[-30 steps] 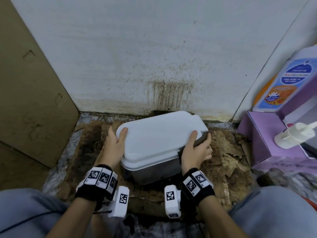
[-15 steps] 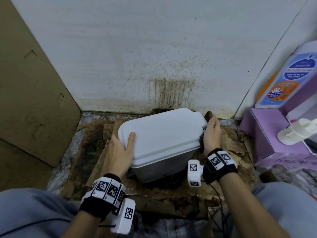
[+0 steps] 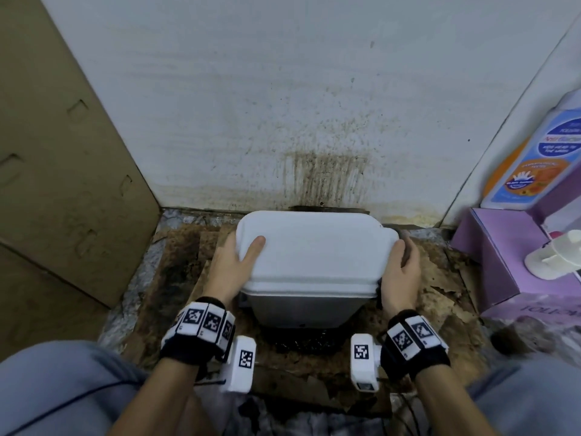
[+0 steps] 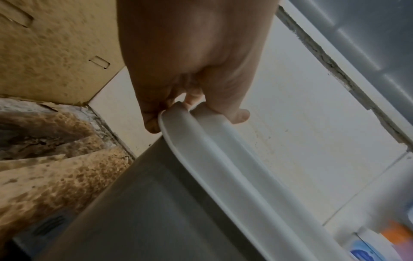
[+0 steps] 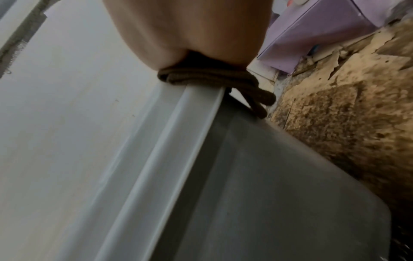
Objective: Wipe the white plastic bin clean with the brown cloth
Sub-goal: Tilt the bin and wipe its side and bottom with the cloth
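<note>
The white plastic bin (image 3: 314,262) with its white lid and grey translucent body sits on stained, peeling brown cardboard (image 3: 440,297) laid on the floor, close against the foot of a white wall (image 3: 283,89) that carries a dark streaked stain directly behind the bin. The left hand (image 3: 234,269) grips the left end of the lid: the thumb lies flat on the lid's top surface, and the left wrist view shows the fingers (image 4: 152,120) curled under the lid's rim. The right hand (image 3: 404,272) is set against the right end of the lid with the brown cloth (image 5: 214,77) bunched between palm and rim; in the right wrist view the folded cloth is pressed onto the lid edge and one fold hangs down over the bin's side. How the right fingers lie cannot be made out, since the palm hides them. Both wrists wear black bands with white marker tags. A tall brown cardboard panel (image 3: 63,168) leans at the left. At the right stands a lilac cardboard box (image 3: 490,256), with a white pump dispenser (image 3: 553,259) and a blue and orange labelled bottle (image 3: 534,162) near it
</note>
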`<state>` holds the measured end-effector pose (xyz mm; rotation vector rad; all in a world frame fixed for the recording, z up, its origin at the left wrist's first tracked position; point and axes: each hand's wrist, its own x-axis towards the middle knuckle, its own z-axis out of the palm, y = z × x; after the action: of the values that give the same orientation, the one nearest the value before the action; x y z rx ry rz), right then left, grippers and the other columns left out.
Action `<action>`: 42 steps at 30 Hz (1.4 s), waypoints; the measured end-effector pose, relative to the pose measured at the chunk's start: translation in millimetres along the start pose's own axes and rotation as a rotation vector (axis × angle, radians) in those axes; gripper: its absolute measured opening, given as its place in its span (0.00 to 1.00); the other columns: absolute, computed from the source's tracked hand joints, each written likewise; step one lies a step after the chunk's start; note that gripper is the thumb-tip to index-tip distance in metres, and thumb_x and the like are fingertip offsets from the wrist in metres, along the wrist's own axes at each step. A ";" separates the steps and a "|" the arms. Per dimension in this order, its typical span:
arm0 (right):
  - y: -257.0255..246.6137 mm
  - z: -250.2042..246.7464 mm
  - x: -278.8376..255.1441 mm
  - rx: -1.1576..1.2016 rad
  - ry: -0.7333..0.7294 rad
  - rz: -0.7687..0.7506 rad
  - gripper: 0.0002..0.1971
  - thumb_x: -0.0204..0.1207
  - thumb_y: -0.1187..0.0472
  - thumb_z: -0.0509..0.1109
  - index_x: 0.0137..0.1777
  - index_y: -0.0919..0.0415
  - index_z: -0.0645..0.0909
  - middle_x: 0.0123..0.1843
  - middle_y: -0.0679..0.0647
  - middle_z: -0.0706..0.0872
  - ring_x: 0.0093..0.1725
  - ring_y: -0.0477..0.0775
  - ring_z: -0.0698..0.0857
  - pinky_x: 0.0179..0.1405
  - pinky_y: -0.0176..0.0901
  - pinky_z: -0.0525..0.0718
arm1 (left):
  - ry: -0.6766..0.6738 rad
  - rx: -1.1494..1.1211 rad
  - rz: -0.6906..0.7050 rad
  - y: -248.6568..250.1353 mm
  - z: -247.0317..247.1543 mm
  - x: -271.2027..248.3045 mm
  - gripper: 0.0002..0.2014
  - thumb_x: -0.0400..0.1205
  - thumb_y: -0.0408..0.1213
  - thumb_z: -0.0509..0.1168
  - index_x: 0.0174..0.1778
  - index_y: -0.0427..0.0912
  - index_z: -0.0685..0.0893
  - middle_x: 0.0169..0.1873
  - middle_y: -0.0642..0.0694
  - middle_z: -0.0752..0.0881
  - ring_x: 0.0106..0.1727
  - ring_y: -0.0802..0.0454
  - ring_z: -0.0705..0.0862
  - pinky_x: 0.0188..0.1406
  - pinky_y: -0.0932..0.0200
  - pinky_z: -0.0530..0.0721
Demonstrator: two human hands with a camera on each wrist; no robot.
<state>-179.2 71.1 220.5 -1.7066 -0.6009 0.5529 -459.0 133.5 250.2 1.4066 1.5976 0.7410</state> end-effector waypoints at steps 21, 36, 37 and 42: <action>-39.6 10.9 -14.6 -0.474 0.071 -0.454 0.22 0.92 0.56 0.50 0.81 0.62 0.70 0.81 0.61 0.73 0.79 0.64 0.69 0.80 0.59 0.64 | 0.090 0.232 0.190 -11.1 9.6 5.4 0.31 0.91 0.59 0.47 0.90 0.52 0.57 0.86 0.49 0.61 0.85 0.43 0.64 0.82 0.42 0.63; -59.2 123.7 -96.6 -0.950 -0.616 -0.628 0.29 0.91 0.53 0.44 0.88 0.66 0.52 0.91 0.63 0.49 0.90 0.61 0.47 0.86 0.59 0.50 | -0.142 0.072 0.209 -31.4 7.3 17.0 0.26 0.95 0.48 0.40 0.90 0.55 0.41 0.83 0.70 0.36 0.87 0.63 0.32 0.90 0.47 0.38; -60.7 125.7 -95.5 -0.954 -0.650 -0.650 0.29 0.91 0.53 0.45 0.89 0.65 0.51 0.91 0.63 0.48 0.90 0.61 0.46 0.86 0.58 0.50 | -0.142 0.067 0.213 -31.1 7.7 16.8 0.26 0.95 0.48 0.40 0.90 0.55 0.42 0.83 0.70 0.37 0.87 0.63 0.33 0.90 0.47 0.38; -43.4 109.3 -82.9 -1.040 -0.574 -0.855 0.30 0.91 0.49 0.45 0.88 0.62 0.57 0.90 0.61 0.59 0.88 0.60 0.59 0.84 0.58 0.61 | -0.102 0.090 0.222 -32.9 10.4 18.2 0.27 0.94 0.49 0.42 0.91 0.54 0.44 0.87 0.66 0.40 0.88 0.64 0.34 0.90 0.48 0.39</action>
<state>-317.0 105.0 244.5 -1.9342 -2.1804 0.0512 -465.0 144.0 213.1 1.6796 1.4264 0.7191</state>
